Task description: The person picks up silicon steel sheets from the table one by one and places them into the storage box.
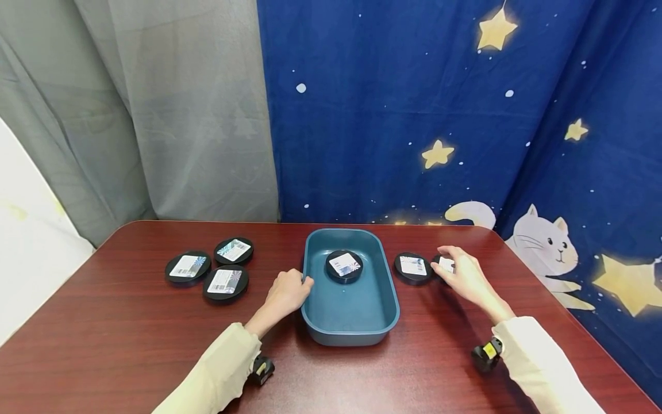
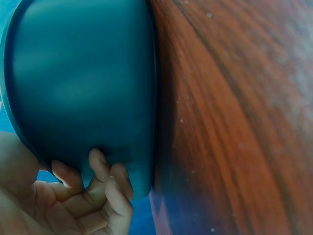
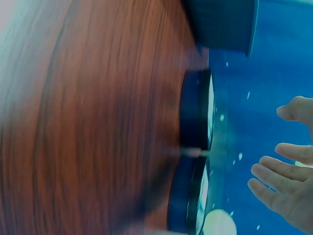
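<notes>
Fingers (image 2: 100, 165) of the left grip (image 1: 284, 292) clasp the blue bin (image 1: 341, 313) by its left rim; I see the right grip (image 1: 462, 277) released, hovering above the farthest-right black round container (image 1: 447, 264) on the tabletop (image 1: 434, 356), partly hiding it. Both sleeves (image 1: 219, 359) are cut off below.

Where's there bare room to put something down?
Bare table lies between the blue bin and right sleeve, and between left sleeve and the table's left edge. The bin's near end is bare. Crowded: three black discs left of the bin; two right of it, right hand above one.
</notes>
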{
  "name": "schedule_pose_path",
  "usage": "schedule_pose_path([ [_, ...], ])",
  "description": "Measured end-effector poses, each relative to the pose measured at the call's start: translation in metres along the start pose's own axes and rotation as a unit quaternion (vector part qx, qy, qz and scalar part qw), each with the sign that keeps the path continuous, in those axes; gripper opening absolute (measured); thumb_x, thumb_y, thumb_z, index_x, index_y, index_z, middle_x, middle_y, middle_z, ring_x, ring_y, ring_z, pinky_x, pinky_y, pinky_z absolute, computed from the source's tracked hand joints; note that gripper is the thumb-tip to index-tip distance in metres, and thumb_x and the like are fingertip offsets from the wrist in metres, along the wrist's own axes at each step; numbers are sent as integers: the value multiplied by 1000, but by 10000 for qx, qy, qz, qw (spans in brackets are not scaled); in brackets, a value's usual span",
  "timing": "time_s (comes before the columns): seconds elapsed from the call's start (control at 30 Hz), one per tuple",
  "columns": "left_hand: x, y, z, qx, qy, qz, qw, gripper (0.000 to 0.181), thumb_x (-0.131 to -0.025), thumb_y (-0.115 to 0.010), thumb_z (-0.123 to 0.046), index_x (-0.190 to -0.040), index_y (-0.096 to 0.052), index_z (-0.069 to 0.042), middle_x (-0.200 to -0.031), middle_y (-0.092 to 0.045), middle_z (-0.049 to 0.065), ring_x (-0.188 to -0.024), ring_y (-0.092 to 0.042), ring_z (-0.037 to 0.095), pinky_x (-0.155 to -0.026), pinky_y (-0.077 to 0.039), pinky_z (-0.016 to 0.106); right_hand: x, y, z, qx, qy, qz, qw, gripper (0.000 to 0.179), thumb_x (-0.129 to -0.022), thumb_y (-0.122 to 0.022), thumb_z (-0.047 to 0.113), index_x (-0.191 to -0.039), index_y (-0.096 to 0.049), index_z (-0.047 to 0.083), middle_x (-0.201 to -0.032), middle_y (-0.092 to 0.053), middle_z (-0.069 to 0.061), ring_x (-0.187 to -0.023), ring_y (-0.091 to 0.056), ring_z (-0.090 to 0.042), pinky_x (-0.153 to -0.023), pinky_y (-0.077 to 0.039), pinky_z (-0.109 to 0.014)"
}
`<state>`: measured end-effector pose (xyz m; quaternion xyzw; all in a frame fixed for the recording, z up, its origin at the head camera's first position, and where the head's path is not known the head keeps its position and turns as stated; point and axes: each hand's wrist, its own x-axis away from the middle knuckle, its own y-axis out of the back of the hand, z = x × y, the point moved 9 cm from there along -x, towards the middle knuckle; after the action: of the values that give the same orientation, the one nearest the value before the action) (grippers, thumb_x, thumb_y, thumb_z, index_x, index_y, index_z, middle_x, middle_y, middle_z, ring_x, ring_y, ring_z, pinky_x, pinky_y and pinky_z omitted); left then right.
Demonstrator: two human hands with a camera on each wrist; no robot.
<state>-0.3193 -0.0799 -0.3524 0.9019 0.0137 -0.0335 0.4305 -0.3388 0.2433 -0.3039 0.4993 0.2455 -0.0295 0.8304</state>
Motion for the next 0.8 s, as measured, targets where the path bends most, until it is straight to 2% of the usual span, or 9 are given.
schedule_pose_path([
  [0.2, 0, 0, 0, 23, -12, -1, 10000, 36, -83, -48, -16, -49, -39, -10, -46, -35, 2, -43, -41, 16, -42, -30, 24, 3, 6, -21, 64, -263, -48, 9996, 40, -79, -62, 13, -110, -50, -10, -104, -55, -29, -96, -53, -40, -83, -38, -49],
  [0.33, 0, 0, 0, 11, -4, -15, 10000, 36, -83, -48, -16, -49, -38, -11, -46, -35, 2, -44, -41, 16, -42, -30, 24, 5, 6, -34, 171, -468, 83, 9987, 47, -80, -63, 16, -114, -47, -12, -109, -51, -32, -100, -49, -43, -85, -37, -51],
  [0.5, 1, 0, 0, -5, 9, -11, 10000, 35, -82, -48, -16, -49, -38, -11, -46, -35, 2, -44, -41, 16, -42, -30, 24, 6, 0, -50, 366, -836, 592, 9941, 63, -81, -62, 27, -120, -39, -16, -117, -43, -35, -107, -42, -46, -90, -31, -54],
  [0.67, 1, 0, 0, 0, -4, -42, 10000, 35, -82, -48, -16, -49, -38, -10, -46, -35, 2, -44, -41, 16, -42, -30, 24, 8, -11, -64, 505, -1139, 1210, 9848, 80, -79, -61, 39, -123, -30, -20, -119, -37, -41, -109, -38, -49, -92, -30, -55],
  [0.8, 0, 0, 0, 2, -4, -45, 10000, 35, -82, -48, -16, -49, -39, -10, -46, -36, 3, -44, -41, 16, -42, -30, 24, 10, -18, -73, 484, -1335, 1509, 9783, 89, -77, -62, 43, -124, -25, -23, -120, -33, -43, -109, -36, -50, -92, -29, -56],
])
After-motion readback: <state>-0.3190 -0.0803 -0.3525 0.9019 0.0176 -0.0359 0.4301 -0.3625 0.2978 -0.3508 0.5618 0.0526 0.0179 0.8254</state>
